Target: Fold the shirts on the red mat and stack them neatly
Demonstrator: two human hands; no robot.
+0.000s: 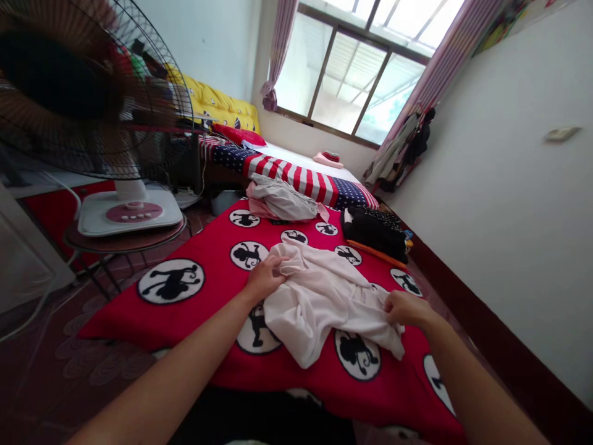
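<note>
A crumpled pale pink garment (324, 296) lies on a red blanket (204, 309) printed with black-and-white monkey circles. My left hand (265, 277) grips the garment's upper left edge, fingers curled into the cloth. My right hand (404, 308) pinches its right edge, fingers closed on the fabric. Both forearms reach in from the bottom of the view.
A grey-and-pink clothes heap (282, 199) and a dark folded stack (376, 232) lie farther back on the blanket. A standing fan (92, 93) is on a round stool at left. Behind are a stars-and-stripes bed (301, 176), a window and a white wall (500, 204) at right.
</note>
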